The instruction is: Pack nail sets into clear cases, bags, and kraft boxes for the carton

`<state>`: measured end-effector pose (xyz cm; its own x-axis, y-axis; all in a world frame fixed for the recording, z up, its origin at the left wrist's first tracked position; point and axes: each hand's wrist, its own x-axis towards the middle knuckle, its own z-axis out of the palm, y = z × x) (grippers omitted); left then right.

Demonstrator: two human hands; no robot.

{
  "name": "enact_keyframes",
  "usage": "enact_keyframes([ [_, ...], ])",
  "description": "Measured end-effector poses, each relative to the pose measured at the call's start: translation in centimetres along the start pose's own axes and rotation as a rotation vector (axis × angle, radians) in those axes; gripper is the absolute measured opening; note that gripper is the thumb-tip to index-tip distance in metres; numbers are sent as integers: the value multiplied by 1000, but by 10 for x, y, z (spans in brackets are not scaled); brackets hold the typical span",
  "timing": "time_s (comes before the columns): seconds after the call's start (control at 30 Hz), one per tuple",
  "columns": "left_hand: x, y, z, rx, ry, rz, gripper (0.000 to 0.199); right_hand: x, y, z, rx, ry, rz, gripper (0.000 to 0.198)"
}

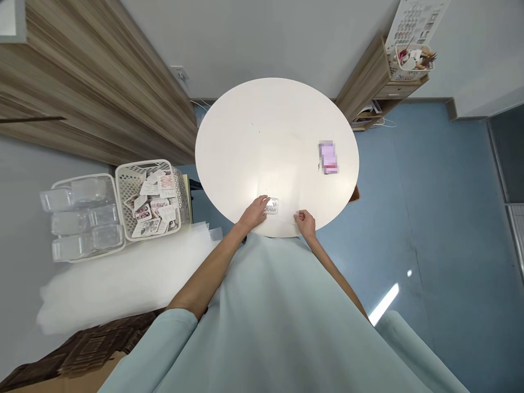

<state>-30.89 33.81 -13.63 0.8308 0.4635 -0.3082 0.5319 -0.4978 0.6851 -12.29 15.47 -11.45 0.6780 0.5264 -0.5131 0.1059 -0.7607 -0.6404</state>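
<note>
A small clear pack [272, 206] with rows of shiny round pieces lies near the front edge of the white table. My left hand [255, 213] has its fingers bent over the pack's left end, thumb and fingertips on it. What the pieces are is too small to tell. Under the pack there seems to be a thin whitish translucent sheet [280, 164], its outline faint against the tabletop. To the right, my right hand [306, 222] is closed in a pinch at about the sheet's right edge. Whatever sits between those fingertips is too small to make out.
The round white table [229, 125] bears a blurred purple bundle [328, 157] at right. On the left stand a white basket [174, 180] of carded packs and another basket [88, 176] with clear plastic boxes, beside a pile of white translucent sheets [135, 278]. A wooden cabinet [368, 76] stands behind.
</note>
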Motion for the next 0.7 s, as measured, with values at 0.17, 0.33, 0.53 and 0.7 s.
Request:
enact_keyframes([
  [0.17,-3,4,5,67,-9,20,70,-9,-22,-8,10,30,-104,26],
  [0.33,-3,7,15,57,47,17,72,-15,-50,-2,-41,-41,-304,25],
  [0.53,-8,8,16,52,113,19,74,-15,-68,27,-245,-237,-457,20],
  [0.7,-24,12,11,-100,282,-188,48,-11,-73,50,-405,-326,-496,20],
])
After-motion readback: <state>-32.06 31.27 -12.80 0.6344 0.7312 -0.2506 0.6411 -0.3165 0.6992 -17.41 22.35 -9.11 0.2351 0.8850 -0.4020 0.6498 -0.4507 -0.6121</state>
